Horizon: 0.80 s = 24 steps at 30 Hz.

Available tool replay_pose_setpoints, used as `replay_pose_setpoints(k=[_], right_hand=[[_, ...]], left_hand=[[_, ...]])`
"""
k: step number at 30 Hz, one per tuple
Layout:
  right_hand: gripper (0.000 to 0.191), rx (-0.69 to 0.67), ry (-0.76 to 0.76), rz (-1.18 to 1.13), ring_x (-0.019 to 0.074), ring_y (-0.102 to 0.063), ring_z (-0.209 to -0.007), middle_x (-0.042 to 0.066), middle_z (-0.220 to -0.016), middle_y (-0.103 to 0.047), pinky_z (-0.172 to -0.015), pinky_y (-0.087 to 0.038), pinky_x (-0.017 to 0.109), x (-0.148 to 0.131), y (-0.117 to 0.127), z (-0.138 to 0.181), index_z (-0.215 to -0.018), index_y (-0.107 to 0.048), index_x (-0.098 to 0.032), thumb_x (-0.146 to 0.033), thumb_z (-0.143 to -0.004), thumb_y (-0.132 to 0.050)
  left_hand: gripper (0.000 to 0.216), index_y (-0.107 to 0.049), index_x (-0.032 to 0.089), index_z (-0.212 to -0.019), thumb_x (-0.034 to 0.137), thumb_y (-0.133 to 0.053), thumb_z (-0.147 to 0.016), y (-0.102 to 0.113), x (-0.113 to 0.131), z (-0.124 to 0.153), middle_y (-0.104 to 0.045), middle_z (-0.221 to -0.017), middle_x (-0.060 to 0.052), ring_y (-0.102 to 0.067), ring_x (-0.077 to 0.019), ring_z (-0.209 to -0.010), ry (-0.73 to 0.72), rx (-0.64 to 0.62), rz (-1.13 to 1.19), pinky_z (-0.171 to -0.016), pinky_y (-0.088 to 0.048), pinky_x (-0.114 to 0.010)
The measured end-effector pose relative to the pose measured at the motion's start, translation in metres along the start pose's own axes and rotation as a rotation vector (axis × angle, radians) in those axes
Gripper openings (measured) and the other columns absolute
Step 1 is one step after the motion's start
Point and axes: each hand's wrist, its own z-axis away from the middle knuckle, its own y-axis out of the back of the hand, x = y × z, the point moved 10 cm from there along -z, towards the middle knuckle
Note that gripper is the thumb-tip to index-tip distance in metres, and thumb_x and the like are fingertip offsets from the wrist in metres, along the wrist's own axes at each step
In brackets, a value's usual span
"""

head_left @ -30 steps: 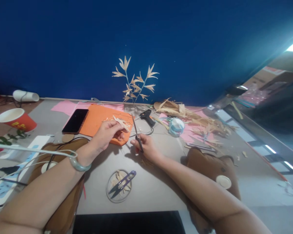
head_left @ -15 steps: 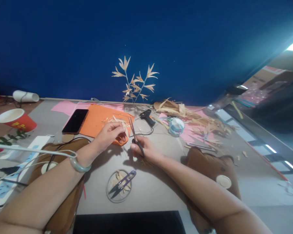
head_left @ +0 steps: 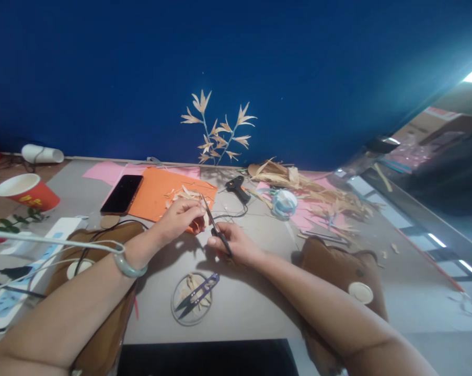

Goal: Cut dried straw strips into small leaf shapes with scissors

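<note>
My left hand (head_left: 181, 216) is closed in a pinch over the front of the orange sheet (head_left: 149, 201). Little shows of the pale dried husk strip in its fingertips. Just to the right, my right hand (head_left: 238, 244) grips black-handled scissors (head_left: 209, 213), their blades pointing up and left beside my left fingertips. Pale husk scraps (head_left: 184, 193) lie on the orange sheet behind my left hand. Nearer to me, purple-handled thread snips (head_left: 198, 296) rest across a round clear dish (head_left: 173, 308) with husk bits in it.
Behind stands a wire stem with husk flowers (head_left: 220, 138). A black glue gun (head_left: 239, 189), blue-white tape roll (head_left: 284, 202) and dried husks (head_left: 286, 175) lie right of centre. Leftward are a phone (head_left: 122, 195), red paper cup (head_left: 27, 191) and power strip (head_left: 57, 237). Brown cushions (head_left: 337, 266) flank my forearms.
The scissors have tilted left, bringing their blades against or close to my left fingertips. The pale strip in my left hand, plain to see before, is now mostly out of sight.
</note>
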Motion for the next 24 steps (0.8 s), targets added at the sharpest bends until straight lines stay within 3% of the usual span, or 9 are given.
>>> replay_pose_setpoints(k=[24], right_hand=[[0.043, 0.056, -0.024, 0.038, 0.0070, -0.045, -0.037, -0.006, -0.042, -0.052, -0.038, -0.030, 0.018, 0.0053, 0.0078, -0.0035, -0.061, -0.044, -0.018, -0.046, -0.062, -0.077]], left_hand=[[0.026, -0.062, 0.013, -0.056, 0.026, -0.051, -0.074, -0.0010, -0.0036, -0.0019, -0.061, -0.056, -0.004, -0.057, -0.0120, -0.054, 0.010, -0.025, 0.047, -0.055, -0.047, -0.023]])
